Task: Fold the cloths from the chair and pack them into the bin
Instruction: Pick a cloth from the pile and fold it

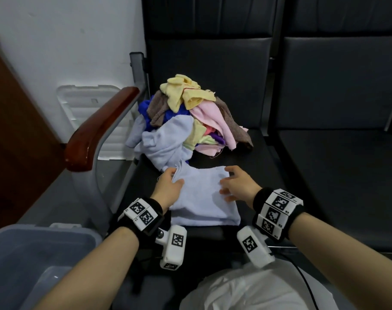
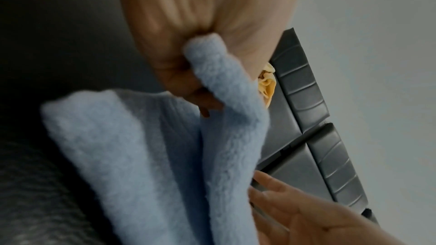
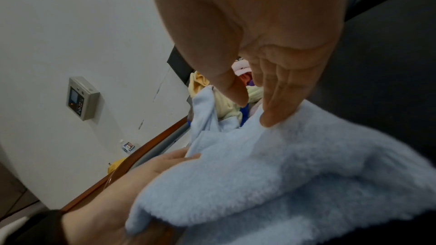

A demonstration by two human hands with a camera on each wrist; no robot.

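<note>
At the lower left of the head view sits the bin (image 1: 22, 249), translucent blue-grey, on the floor beside the chair (image 1: 269, 175). Just above the frame's centre bottom, a light blue cloth (image 1: 204, 198) lies partly folded on the front of the seat. The left hand (image 1: 168, 186) grips its left edge: in the left wrist view the fingers (image 2: 188, 90) curl round a bunched fold of cloth. The right hand (image 1: 237, 184) rests on the cloth's right part, fingers (image 3: 276, 107) nearly straight, tips pressing the fabric, thumb apart and holding nothing. Further up, mid-frame, a pile (image 1: 190, 117) of yellow, pink, brown, blue and purple cloths sits on the seat, touching the light blue cloth's far left corner.
</note>
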